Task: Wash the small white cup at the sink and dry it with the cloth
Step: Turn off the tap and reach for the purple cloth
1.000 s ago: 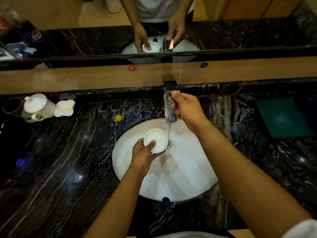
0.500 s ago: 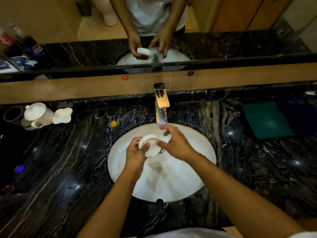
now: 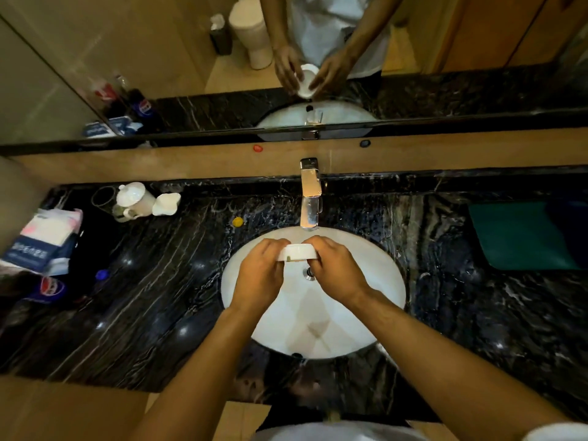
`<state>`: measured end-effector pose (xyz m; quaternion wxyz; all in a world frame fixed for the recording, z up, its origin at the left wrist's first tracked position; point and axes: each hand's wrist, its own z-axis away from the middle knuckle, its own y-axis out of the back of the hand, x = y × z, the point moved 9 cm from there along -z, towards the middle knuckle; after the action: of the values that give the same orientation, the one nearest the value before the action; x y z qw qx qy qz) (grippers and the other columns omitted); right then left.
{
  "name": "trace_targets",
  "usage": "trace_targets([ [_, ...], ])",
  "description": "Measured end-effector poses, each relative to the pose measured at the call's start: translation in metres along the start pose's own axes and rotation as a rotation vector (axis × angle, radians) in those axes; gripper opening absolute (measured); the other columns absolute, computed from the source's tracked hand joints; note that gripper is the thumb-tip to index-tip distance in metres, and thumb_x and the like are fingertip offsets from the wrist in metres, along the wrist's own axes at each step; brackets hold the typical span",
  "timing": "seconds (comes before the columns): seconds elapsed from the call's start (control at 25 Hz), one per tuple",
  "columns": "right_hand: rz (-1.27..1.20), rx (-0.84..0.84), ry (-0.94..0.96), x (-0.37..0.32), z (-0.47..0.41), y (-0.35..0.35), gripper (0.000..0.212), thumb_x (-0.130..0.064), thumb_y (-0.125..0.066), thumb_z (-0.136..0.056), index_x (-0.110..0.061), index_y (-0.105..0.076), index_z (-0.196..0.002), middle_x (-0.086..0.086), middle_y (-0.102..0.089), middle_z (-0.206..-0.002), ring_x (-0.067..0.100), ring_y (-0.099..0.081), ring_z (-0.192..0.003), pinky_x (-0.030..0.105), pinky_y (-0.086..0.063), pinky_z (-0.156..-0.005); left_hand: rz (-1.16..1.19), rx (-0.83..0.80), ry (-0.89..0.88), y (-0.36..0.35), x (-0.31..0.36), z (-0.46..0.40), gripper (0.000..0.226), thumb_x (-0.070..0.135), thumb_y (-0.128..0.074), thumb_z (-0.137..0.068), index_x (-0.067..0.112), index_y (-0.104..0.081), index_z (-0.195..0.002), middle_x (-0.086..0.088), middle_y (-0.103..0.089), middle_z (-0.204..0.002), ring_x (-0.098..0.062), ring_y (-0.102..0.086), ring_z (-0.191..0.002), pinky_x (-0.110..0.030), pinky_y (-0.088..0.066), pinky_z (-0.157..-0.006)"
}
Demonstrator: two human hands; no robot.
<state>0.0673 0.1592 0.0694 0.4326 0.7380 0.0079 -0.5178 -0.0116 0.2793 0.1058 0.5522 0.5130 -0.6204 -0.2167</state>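
The small white cup (image 3: 298,252) is held on its side over the white oval sink (image 3: 375,272), just below the chrome tap (image 3: 309,198). My left hand (image 3: 261,272) grips its left side and my right hand (image 3: 337,268) grips its right side. The cup's mouth faces away from me, toward the mirror. I see no water stream under the spout. A green cloth (image 3: 521,235) lies flat on the dark marble counter at the far right, apart from both hands.
On the black marble counter (image 3: 152,297) at back left stand a white lidded pot (image 3: 135,198) and a white jug (image 3: 167,203). A tissue pack (image 3: 44,240) and a cola bottle (image 3: 47,289) lie at the far left. A mirror runs along the back wall.
My right hand left the tap handle and came down onto the cup. The cup, first held mouth up in my left hand, is now turned on its side between both hands.
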Motion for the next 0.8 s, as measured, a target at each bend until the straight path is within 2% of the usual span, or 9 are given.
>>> trace_targets([
  [0.12, -0.043, -0.015, -0.059, 0.008, 0.008, 0.012, 0.022, -0.009, -0.058, -0.093, -0.017, -0.064, -0.113, 0.005, -0.068, -0.098, 0.017, -0.060, -0.079, 0.030, -0.049, -0.068, 0.144, 0.027, -0.006, -0.004, 0.006, 0.001, 0.025, -0.004, -0.067, -0.086, 0.010, -0.068, -0.108, -0.006, -0.069, -0.103, -0.013, -0.059, -0.091, -0.014, -0.041, -0.077],
  [0.2, -0.134, 0.009, -0.249, 0.028, 0.016, 0.021, 0.024, -0.009, -0.058, -0.093, -0.019, -0.064, -0.114, 0.004, -0.070, -0.097, 0.019, -0.067, -0.076, 0.026, -0.051, -0.062, 0.358, -0.007, 0.097, -0.019, 0.007, -0.002, 0.016, 0.006, -0.065, -0.092, 0.016, -0.066, -0.104, -0.001, -0.068, -0.102, -0.005, -0.057, -0.086, -0.009, -0.043, -0.074],
  [0.28, -0.300, 0.075, -0.452, 0.048, 0.030, 0.027, 0.026, -0.006, -0.059, -0.092, -0.020, -0.062, -0.114, 0.003, -0.070, -0.102, 0.019, -0.070, -0.069, 0.020, -0.048, -0.052, 0.555, -0.066, 0.282, -0.046, 0.008, 0.000, 0.004, 0.019, -0.065, -0.095, 0.019, -0.063, -0.099, -0.001, -0.066, -0.095, -0.010, -0.060, -0.084, -0.017, -0.049, -0.068],
  [0.36, -0.415, 0.121, -0.573, 0.062, 0.045, 0.035, 0.031, -0.003, -0.060, -0.090, -0.020, -0.060, -0.116, 0.000, -0.068, -0.104, 0.018, -0.069, -0.061, 0.023, -0.047, -0.048, 0.694, -0.094, 0.484, -0.074, 0.010, 0.006, 0.012, 0.029, -0.063, -0.098, 0.017, -0.062, -0.100, 0.000, -0.065, -0.093, -0.021, -0.061, -0.087, -0.028, -0.054, -0.067],
  [0.52, -0.506, 0.267, -0.673, 0.095, 0.078, 0.075, 0.017, -0.016, -0.061, -0.097, -0.018, -0.063, -0.113, 0.005, -0.068, -0.107, 0.009, -0.068, -0.063, 0.023, -0.049, -0.051, 1.229, -0.282, 0.961, -0.139, 0.038, 0.024, 0.026, 0.020, -0.053, -0.104, 0.005, -0.052, -0.125, -0.017, -0.057, -0.123, -0.039, -0.058, -0.111, -0.057, -0.059, -0.083],
  [0.56, -0.518, 0.339, -0.710, 0.109, 0.089, 0.091, 0.011, -0.023, -0.060, -0.098, -0.019, -0.064, -0.107, 0.007, -0.069, -0.106, 0.009, -0.069, -0.069, 0.026, -0.053, -0.057, 1.304, -0.322, 1.021, -0.152, 0.051, 0.025, 0.027, 0.013, -0.051, -0.103, 0.001, -0.050, -0.128, -0.021, -0.053, -0.128, -0.044, -0.056, -0.115, -0.063, -0.056, -0.087],
  [0.68, -0.424, 0.497, -0.848, 0.163, 0.119, 0.146, 0.025, -0.037, -0.055, -0.099, -0.014, -0.066, -0.098, 0.008, -0.068, -0.096, 0.026, -0.066, -0.092, 0.047, -0.055, -0.086, 1.391, -0.426, 1.050, -0.191, 0.092, 0.017, 0.024, 0.001, -0.051, -0.100, -0.002, -0.050, -0.123, -0.028, -0.052, -0.134, -0.048, -0.056, -0.118, -0.066, -0.053, -0.091],
  [0.72, -0.378, 0.524, -0.872, 0.181, 0.128, 0.165, 0.026, -0.037, -0.055, -0.099, -0.013, -0.066, -0.098, 0.008, -0.068, -0.096, 0.029, -0.065, -0.096, 0.046, -0.053, -0.087, 1.397, -0.452, 1.047, -0.203, 0.105, 0.010, 0.026, 0.000, -0.052, -0.099, -0.003, -0.051, -0.125, -0.029, -0.054, -0.135, -0.048, -0.057, -0.118, -0.065, -0.053, -0.091],
  [0.8, -0.285, 0.561, -0.882, 0.221, 0.141, 0.209, 0.017, -0.028, -0.059, -0.098, -0.014, -0.067, -0.101, 0.005, -0.067, -0.100, 0.029, -0.065, -0.101, 0.032, -0.045, -0.081, 1.400, -0.486, 1.050, -0.233, 0.141, -0.004, 0.029, 0.000, -0.051, -0.099, -0.001, -0.052, -0.128, -0.029, -0.057, -0.135, -0.048, -0.059, -0.118, -0.064, -0.053, -0.092],
])
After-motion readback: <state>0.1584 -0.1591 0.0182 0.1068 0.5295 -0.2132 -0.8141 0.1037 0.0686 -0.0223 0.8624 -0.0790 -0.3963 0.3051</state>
